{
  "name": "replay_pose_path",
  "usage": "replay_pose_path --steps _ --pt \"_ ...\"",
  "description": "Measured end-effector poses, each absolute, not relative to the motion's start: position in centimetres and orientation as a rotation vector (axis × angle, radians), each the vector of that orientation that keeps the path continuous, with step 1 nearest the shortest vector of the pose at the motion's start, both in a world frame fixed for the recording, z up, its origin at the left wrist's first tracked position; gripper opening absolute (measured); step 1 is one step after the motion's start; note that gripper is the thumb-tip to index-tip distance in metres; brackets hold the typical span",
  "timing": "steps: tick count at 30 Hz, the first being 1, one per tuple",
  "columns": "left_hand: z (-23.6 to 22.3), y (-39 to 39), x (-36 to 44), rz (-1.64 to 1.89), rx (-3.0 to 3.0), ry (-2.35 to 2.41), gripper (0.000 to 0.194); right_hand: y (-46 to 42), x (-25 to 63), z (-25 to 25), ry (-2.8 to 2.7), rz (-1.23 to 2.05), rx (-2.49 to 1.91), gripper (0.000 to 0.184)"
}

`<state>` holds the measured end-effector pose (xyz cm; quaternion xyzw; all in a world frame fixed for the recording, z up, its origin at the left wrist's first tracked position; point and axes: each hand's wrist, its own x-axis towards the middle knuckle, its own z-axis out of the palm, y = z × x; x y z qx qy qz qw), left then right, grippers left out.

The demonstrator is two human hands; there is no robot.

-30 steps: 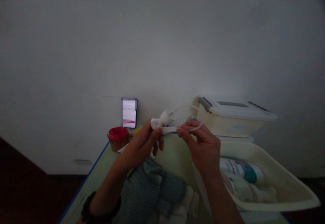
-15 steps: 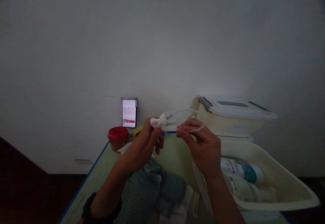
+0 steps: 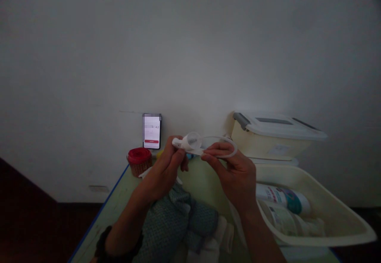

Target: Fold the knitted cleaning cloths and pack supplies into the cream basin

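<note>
Held up between both hands is a white plastic pump head (image 3: 189, 141) with a round collar. A thin translucent tube (image 3: 233, 140) loops from the collar round to the right. My left hand (image 3: 166, 167) pinches the head's left end between thumb and fingers. With thumb and fingertips together, my right hand (image 3: 236, 171) grips the head's right end, and the tube curves over its fingers. Below the hands lies a blue-green knitted cloth (image 3: 166, 227) on the table.
A cream tub (image 3: 336, 199) at right holds a white-and-teal bottle (image 3: 284, 198) and a clear bottle (image 3: 293, 220). Behind it stands a lidded storage box (image 3: 264, 138). A phone (image 3: 151, 131) leans on the wall behind a small basket with a red top (image 3: 139, 161).
Both hands have shifted slightly left with the pump head. Its collar has turned to face more toward me, and the tube loop sits lower over my right fingers.
</note>
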<state>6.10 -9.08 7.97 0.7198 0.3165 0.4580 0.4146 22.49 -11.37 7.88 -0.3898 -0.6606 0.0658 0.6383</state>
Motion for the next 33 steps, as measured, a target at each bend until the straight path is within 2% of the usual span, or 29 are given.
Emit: replay_pose_path --steps 9,13,17,25,33 --pt "7.9 -8.7 6.2 1.204 1.804 0.828 0.012 -11.5 22.4 7.9 -1.522 0.110 -0.872 0.009" --pt "7.7 -8.8 6.1 1.131 1.828 0.747 0.015 -11.5 22.7 7.9 -1.477 0.138 -0.932 0.002" --pt "7.6 -8.7 5.8 1.048 1.883 0.679 0.013 -11.8 23.0 8.1 -1.364 0.169 -1.034 0.006" --pt "7.9 -8.1 5.8 1.071 1.863 0.554 0.015 -13.1 22.7 8.8 -1.446 -0.199 -1.102 0.005" --pt "7.9 -7.8 5.7 1.061 1.864 0.728 0.018 -13.1 22.7 9.1 -1.508 -0.336 -1.082 0.004"
